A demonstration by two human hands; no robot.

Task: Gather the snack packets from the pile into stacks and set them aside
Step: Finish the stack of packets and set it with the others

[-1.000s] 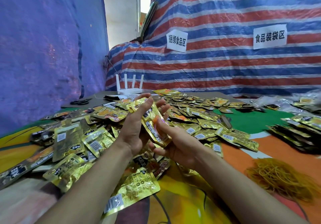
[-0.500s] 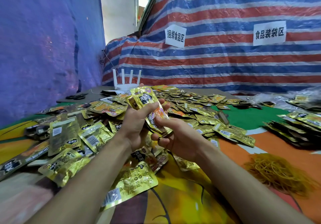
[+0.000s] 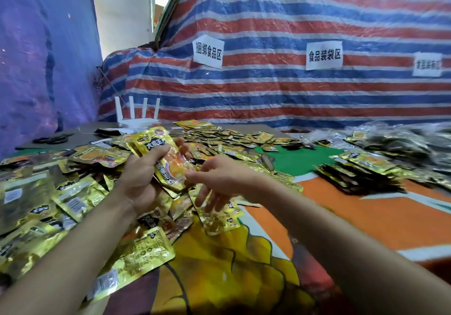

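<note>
Curling round a small stack (image 3: 170, 165) of gold snack packets, the fingers (image 3: 158, 151) of the left hand (image 3: 141, 180) clamp it with the thumb across its printed face, holding it tilted up off the tabletop (image 3: 366, 217). Just right of that stack, the right hand (image 3: 219, 180) hangs with its fingers (image 3: 207, 197) spread and holding nothing. They blur over a loose packet (image 3: 219, 219) lying just below the stack, and I cannot tell whether they touch it. The main pile (image 3: 73, 192) spreads left of and behind the stack, and finished rows (image 3: 361, 173) lie well to its right. The risk, as I judge it, is that glossy foil slides: pushing another packet in could fan the stack out, or spill it into the pile.
</note>
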